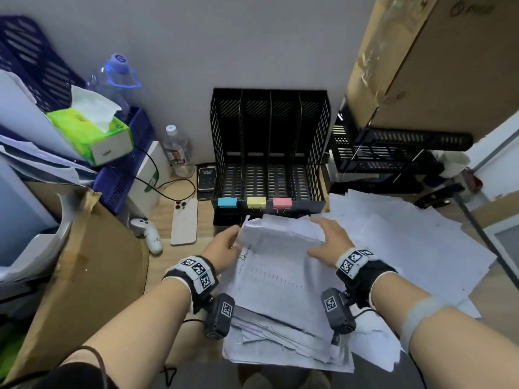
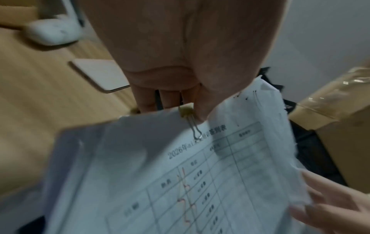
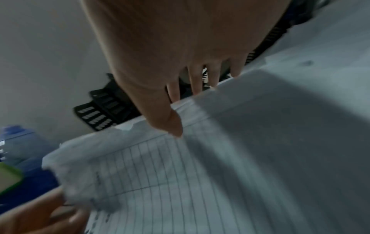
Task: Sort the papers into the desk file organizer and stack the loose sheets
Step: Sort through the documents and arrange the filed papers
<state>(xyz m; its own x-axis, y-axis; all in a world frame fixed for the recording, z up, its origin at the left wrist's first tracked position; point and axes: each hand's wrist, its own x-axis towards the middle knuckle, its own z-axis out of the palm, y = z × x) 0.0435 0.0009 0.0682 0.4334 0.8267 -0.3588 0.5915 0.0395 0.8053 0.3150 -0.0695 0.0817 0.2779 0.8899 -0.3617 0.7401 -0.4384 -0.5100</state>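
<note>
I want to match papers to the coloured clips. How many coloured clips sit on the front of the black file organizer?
3 on the organizer: a blue clip on the left, a yellow clip in the middle, a pink clip on the right. The papers may hide more.

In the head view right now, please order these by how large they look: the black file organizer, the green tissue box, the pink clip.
1. black file organizer
2. green tissue box
3. pink clip
The gaps are wide, so nearness to the camera should not change the order.
</note>
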